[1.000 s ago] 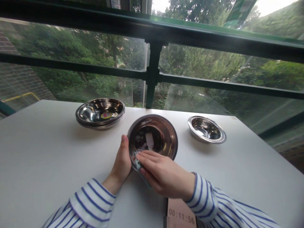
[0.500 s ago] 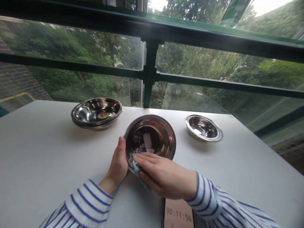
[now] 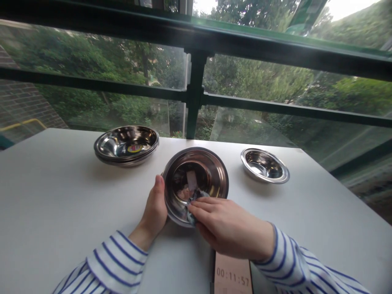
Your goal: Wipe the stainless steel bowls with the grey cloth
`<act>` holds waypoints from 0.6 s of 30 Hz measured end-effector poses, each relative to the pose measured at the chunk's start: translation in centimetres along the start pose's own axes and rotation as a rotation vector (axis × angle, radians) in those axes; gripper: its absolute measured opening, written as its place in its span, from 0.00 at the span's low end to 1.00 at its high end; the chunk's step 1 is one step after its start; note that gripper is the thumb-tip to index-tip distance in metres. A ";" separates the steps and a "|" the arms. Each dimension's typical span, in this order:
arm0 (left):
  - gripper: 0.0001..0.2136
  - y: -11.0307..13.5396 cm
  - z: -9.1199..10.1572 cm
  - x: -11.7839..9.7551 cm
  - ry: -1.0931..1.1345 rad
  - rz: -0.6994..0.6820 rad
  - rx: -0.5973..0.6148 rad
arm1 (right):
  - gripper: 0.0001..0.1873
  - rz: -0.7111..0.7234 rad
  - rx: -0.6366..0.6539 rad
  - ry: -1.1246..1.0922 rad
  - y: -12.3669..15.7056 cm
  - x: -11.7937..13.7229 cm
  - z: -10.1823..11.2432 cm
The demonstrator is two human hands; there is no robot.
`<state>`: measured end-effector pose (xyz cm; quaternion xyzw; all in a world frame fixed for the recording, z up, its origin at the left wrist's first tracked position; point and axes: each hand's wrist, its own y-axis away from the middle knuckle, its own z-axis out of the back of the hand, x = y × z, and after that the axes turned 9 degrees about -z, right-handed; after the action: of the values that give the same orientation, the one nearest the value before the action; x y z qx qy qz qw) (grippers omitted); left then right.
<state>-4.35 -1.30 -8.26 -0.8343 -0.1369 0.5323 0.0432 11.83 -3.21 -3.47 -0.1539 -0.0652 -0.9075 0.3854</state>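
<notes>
A shiny steel bowl sits tilted toward me at the middle of the white table. My left hand grips its left rim, thumb up along the edge. My right hand presses a small grey-green cloth against the bowl's near inner wall, fingers closed over it. Both sleeves are white with blue stripes.
A stack of similar steel bowls stands at the back left. A single smaller steel bowl sits at the back right. A timer device lies at the near edge. A dark railing with glass runs behind the table.
My right hand and the cloth have slid to the right along the bowl's near rim and a little deeper inside. The left hand keeps its hold on the rim.
</notes>
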 end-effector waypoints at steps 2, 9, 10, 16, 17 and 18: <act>0.27 -0.1 -0.1 0.1 0.024 0.012 0.022 | 0.15 -0.001 0.012 -0.006 0.1 -0.1 0.1; 0.28 0.1 0.2 0.2 0.044 0.038 -0.056 | 0.20 0.053 -0.090 -0.062 -0.7 0.3 -0.9; 0.28 0.1 0.1 0.1 0.047 0.037 -0.046 | 0.18 0.055 -0.031 -0.054 -0.5 0.1 -0.5; 0.29 0.1 0.0 0.2 0.038 0.059 -0.084 | 0.18 0.045 -0.072 -0.069 -0.8 0.2 -0.7; 0.29 0.1 0.0 0.2 0.038 0.068 -0.100 | 0.19 0.044 -0.144 -0.074 -1.0 0.4 -1.1; 0.29 0.1 0.1 0.2 0.041 0.079 -0.108 | 0.21 0.053 -0.173 -0.062 -1.2 0.6 -1.3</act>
<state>-4.37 -1.35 -8.50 -0.8510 -0.1317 0.5080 -0.0201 10.30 -3.13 -4.44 -0.2163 0.0057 -0.8939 0.3925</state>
